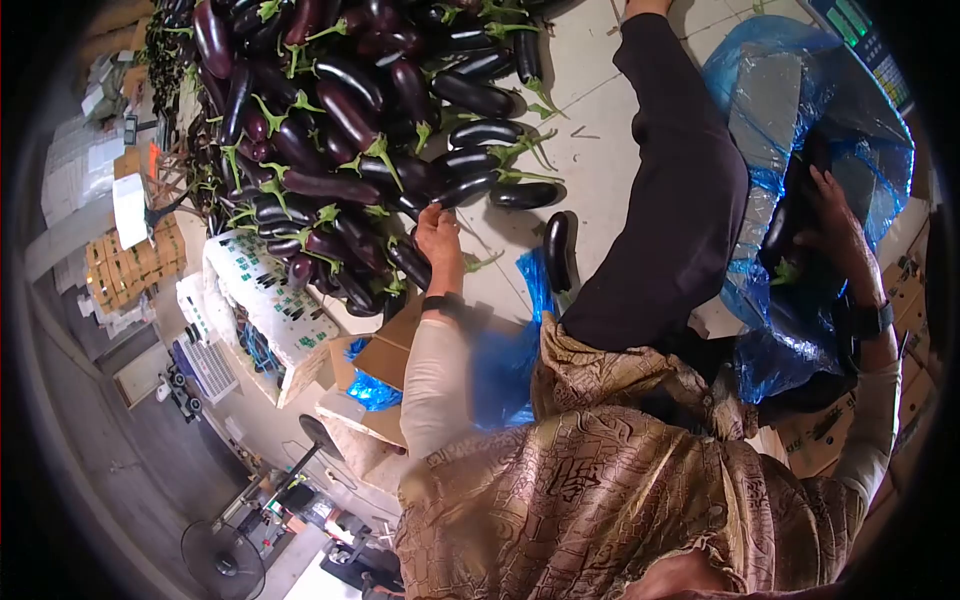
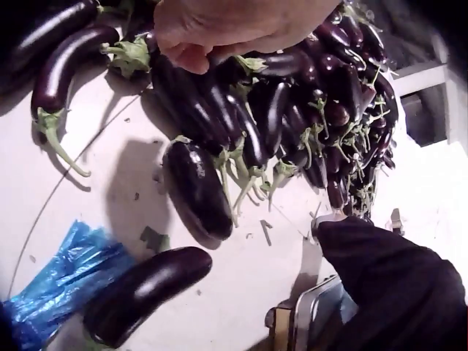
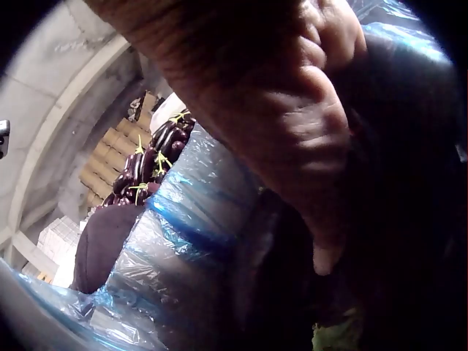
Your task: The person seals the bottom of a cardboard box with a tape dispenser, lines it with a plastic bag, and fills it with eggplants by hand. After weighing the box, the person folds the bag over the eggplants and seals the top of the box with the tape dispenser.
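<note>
At the near edge of a big heap of eggplants [image 1: 345,110], my left hand [image 1: 438,238] has its fingers curled down among glossy dark fruits. In the left wrist view that hand [image 2: 245,25] hides what lies under its fingertips, so I cannot tell whether it grips anything; a green eggplant cap [image 2: 131,57] shows beside it. On the right, my right hand [image 1: 840,225] is inside a clear blue plastic bag [image 1: 765,85], fingers spread over dark eggplants [image 1: 780,225]. Its thumb [image 3: 325,252] points down, extended, in the right wrist view, above a green cap [image 3: 338,333].
Two loose eggplants [image 2: 197,190] lie on the pale tiled floor near blue plastic film [image 2: 69,281]. A dark-trousered leg [image 1: 685,190] stretches between the heap and the bag. An open cardboard box [image 1: 385,360] and a white foam box [image 1: 270,295] stand left. A digital scale [image 1: 865,45] is far right.
</note>
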Available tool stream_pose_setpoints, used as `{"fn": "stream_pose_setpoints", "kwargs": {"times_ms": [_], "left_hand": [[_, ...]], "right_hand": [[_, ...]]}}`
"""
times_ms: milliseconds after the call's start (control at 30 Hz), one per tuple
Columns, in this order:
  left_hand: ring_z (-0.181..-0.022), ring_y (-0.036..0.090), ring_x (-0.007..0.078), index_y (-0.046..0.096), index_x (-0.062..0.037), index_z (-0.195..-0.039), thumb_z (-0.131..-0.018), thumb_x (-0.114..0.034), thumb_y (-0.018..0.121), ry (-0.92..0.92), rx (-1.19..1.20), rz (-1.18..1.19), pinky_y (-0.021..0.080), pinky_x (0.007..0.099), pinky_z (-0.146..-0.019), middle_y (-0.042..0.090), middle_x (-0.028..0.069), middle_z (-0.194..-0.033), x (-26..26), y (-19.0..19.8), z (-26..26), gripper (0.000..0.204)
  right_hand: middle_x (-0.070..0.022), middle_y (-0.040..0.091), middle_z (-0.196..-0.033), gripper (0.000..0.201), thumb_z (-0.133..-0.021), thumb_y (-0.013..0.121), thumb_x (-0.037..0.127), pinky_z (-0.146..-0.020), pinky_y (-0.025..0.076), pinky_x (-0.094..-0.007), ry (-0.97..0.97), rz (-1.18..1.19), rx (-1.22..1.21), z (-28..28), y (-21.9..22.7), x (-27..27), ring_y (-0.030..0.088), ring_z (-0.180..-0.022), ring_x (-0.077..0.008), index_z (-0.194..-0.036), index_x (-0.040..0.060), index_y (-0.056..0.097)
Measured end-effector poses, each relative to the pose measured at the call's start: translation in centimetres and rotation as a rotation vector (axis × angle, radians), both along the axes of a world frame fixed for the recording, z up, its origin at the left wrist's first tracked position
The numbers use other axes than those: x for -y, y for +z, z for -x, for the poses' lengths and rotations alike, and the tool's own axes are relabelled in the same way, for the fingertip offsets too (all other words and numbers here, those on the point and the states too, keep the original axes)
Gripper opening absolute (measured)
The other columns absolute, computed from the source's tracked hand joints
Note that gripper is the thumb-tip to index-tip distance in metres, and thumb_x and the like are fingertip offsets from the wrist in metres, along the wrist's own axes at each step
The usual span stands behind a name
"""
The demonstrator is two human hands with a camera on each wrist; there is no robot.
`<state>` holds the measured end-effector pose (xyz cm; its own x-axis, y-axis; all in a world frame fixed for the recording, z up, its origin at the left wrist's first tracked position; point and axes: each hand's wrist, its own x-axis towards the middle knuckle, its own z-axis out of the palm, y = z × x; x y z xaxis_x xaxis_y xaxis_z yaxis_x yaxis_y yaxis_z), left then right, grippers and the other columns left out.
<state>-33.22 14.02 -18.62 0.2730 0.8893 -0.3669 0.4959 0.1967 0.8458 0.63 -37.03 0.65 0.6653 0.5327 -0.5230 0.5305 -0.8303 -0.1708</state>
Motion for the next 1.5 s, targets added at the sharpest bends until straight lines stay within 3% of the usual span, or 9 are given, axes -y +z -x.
{"fn": "stream_pose_setpoints", "kwargs": {"times_ms": [100,200,467,567,767,900,1167,1367,1500], "left_hand": [[-0.074,0.06,0.0127,0.063,0.0016,-0.109,-0.089,-0.003,0.058,-0.092,0.06,0.066,0.047,0.024,-0.065,0.062,0.0042,-0.084,-0.4,-1.2,-0.2,0.021],[-0.077,0.061,0.0151,0.063,0.0017,-0.108,-0.088,-0.001,0.056,-0.186,-0.242,-0.374,0.048,0.0242,-0.068,0.064,0.005,-0.088,0.6,-1.3,1.5,0.021],[-0.069,0.06,0.0139,0.061,-0.0039,-0.104,-0.088,0.001,0.054,0.555,-0.025,-0.108,0.048,0.025,-0.058,0.062,0.0053,-0.086,-3.4,0.3,12.3,0.018],[-0.07,0.06,0.0137,0.062,-0.0048,-0.106,-0.089,0.0,0.054,0.497,-0.01,-0.039,0.049,0.0245,-0.06,0.062,0.0052,-0.087,-3.0,0.2,12.5,0.02],[-0.078,0.061,0.0095,0.061,-0.0014,-0.111,-0.092,-0.003,0.053,-0.211,0.111,-0.059,0.049,0.0227,-0.068,0.065,0.0037,-0.091,1.7,1.9,-1.7,0.021],[-0.08,0.065,0.0245,0.062,-0.0012,-0.108,-0.088,-0.011,0.061,-0.533,-0.013,-0.395,0.051,0.0344,-0.072,0.066,0.0138,-0.09,2.3,-1.5,-12.9,0.022],[-0.092,0.059,0.0417,0.058,0.0054,-0.109,-0.079,-0.02,0.07,-0.505,-0.161,-0.567,0.046,0.0501,-0.083,0.063,0.0237,-0.093,1.4,-7.6,-26.5,0.041],[-0.094,0.06,0.0393,0.061,0.0034,-0.115,-0.082,-0.018,0.066,-0.509,-0.022,-0.904,0.047,0.0464,-0.087,0.064,0.0236,-0.099,6.6,-6.8,-23.6,0.04],[-0.094,0.062,0.0348,0.064,0.0013,-0.112,-0.088,-0.013,0.058,-0.55,-0.005,-0.365,0.047,0.0403,-0.087,0.064,0.0217,-0.103,11.1,-1.9,-13.2,0.028]], "right_hand": [[-0.0104,0.025,-0.158,0.08,-0.063,0.082,0.01,-0.114,0.032,-0.0433,0.012,-0.01,0.0,-0.2,-0.4,0.5,0.025,-0.144,-0.0336,-0.135,-0.0003,0.051],[-0.0115,0.025,-0.158,0.08,-0.063,0.082,0.009,-0.114,0.032,-0.0433,0.015,-0.013,0.006,0.0,-0.1,0.1,0.025,-0.145,-0.0336,-0.136,0.001,0.051],[-0.0131,0.027,-0.157,0.078,-0.064,0.082,0.009,-0.115,0.031,-0.0442,0.027,0.001,-0.001,-0.3,-0.9,0.4,0.024,-0.145,-0.0339,-0.135,0.0026,0.051],[-0.0129,0.026,-0.157,0.078,-0.064,0.082,0.009,-0.115,0.031,-0.0438,0.027,-0.02,-0.007,-0.5,-1.2,1.2,0.023,-0.145,-0.0337,-0.134,0.002,0.051],[-0.0116,0.027,-0.157,0.072,-0.064,0.081,0.012,-0.115,0.031,-0.0434,-0.031,-0.035,-0.004,0.2,0.7,-0.4,0.023,-0.145,-0.0342,-0.131,0.0007,0.055],[-0.0151,0.029,-0.155,0.074,-0.064,0.082,0.015,-0.114,0.033,-0.0432,-0.03,-0.028,-0.003,0.3,1.0,-0.4,0.023,-0.145,-0.0341,-0.132,0.0009,0.054],[-0.0158,0.03,-0.155,0.077,-0.063,0.083,0.016,-0.113,0.035,-0.0442,0.013,0.046,-0.002,-0.1,1.5,-1.6,0.027,-0.143,-0.0362,-0.132,0.0014,0.054],[-0.0144,0.029,-0.156,0.078,-0.066,0.08,0.01,-0.116,0.031,-0.0429,0.037,0.028,0.002,-0.3,-0.5,0.4,0.026,-0.144,-0.035,-0.137,0.0014,0.05],[-0.0132,0.027,-0.157,0.079,-0.066,0.079,0.008,-0.117,0.029,-0.0432,0.1,0.061,0.012,-1.0,-1.5,1.7,0.024,-0.145,-0.0337,-0.138,0.0031,0.049]]}}
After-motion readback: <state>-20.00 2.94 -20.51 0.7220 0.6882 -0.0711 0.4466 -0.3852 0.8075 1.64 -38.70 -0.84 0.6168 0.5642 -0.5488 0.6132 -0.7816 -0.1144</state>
